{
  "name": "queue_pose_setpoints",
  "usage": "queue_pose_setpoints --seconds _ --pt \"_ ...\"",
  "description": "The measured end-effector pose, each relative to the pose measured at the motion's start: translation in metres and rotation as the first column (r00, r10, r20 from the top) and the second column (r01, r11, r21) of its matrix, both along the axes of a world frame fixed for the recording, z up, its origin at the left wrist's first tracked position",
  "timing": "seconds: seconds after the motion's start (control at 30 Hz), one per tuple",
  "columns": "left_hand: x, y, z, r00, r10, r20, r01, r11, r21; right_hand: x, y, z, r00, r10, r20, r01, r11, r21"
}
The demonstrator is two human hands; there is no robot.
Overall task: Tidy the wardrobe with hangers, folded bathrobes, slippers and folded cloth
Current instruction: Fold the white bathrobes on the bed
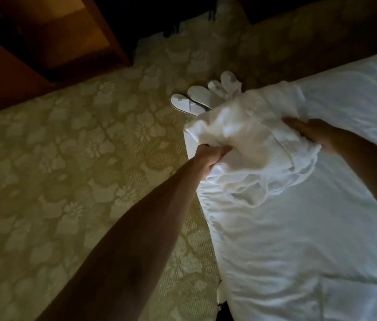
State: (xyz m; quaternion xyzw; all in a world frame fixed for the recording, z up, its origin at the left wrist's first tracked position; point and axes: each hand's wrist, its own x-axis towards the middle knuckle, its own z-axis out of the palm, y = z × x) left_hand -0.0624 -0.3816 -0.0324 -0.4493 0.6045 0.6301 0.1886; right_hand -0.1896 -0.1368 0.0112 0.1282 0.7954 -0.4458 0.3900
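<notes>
A bunched white bathrobe (247, 135) lies at the near corner of the bed (322, 228). My left hand (210, 156) grips its lower left edge with the fingers closed in the cloth. At the robe's right side my right hand (310, 133) presses flat on the fabric, fingers spread over it. A loose white belt or cord (298, 181) trails from the robe onto the sheet. Several white slippers (206, 96) lie on the carpet just beyond the bed corner, partly hidden behind the robe.
A patterned beige floral carpet (78, 158) covers the floor to the left. Wooden furniture (32, 42) stands at the upper left, in dim light. White cloth (183, 38) lies on the floor near a dark opening at the top.
</notes>
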Motion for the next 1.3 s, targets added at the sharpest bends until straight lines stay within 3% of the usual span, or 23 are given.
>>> queue_pose_setpoints --seconds 0.1,0.33,0.43,0.5,0.57,0.63,0.83,1.1,1.2,1.3 --pt "0.0 -0.013 -0.04 1.0 -0.018 0.0 0.018 0.994 -0.109 -0.011 0.007 -0.045 0.996 -0.083 0.024 0.082 0.996 0.027" --pt "0.001 -0.023 -0.037 0.999 0.032 0.008 -0.031 0.993 -0.118 0.004 0.006 -0.028 0.992 -0.107 -0.06 0.102 0.992 -0.076" --pt "0.008 -0.024 -0.013 0.999 -0.003 0.049 0.025 0.888 -0.459 0.012 0.017 -0.016 0.985 -0.173 -0.01 0.169 0.973 -0.158" --pt "0.012 -0.019 0.01 0.993 -0.095 -0.076 0.024 0.765 -0.644 0.019 0.028 -0.001 0.974 -0.224 -0.036 0.214 0.961 -0.174" --pt "0.014 -0.006 0.038 0.956 -0.223 -0.19 0.021 0.7 -0.714 0.026 0.043 0.02 0.958 -0.273 -0.093 0.256 0.953 -0.16" --pt "0.014 0.015 0.066 0.896 -0.375 -0.237 0.08 0.662 -0.745 0.037 0.062 0.047 0.94 -0.311 -0.143 0.289 0.945 -0.154" --pt "0.024 0.113 0.15 0.647 -0.741 -0.182 0.335 0.49 -0.805 0.104 0.127 0.145 0.859 -0.345 -0.378 0.357 0.933 -0.04" --pt "0.094 0.264 0.222 0.387 -0.902 -0.192 0.578 0.4 -0.711 0.259 0.249 0.234 0.768 -0.434 -0.471 0.558 0.814 0.16" --pt "0.108 0.32 0.229 0.283 -0.943 -0.176 0.675 0.326 -0.662 0.308 0.291 0.235 0.745 -0.504 -0.437 0.631 0.744 0.22" --pt "0.107 0.373 0.222 0.143 -0.981 -0.134 0.739 0.195 -0.645 0.33 0.322 0.219 0.699 -0.599 -0.39 0.707 0.659 0.256"
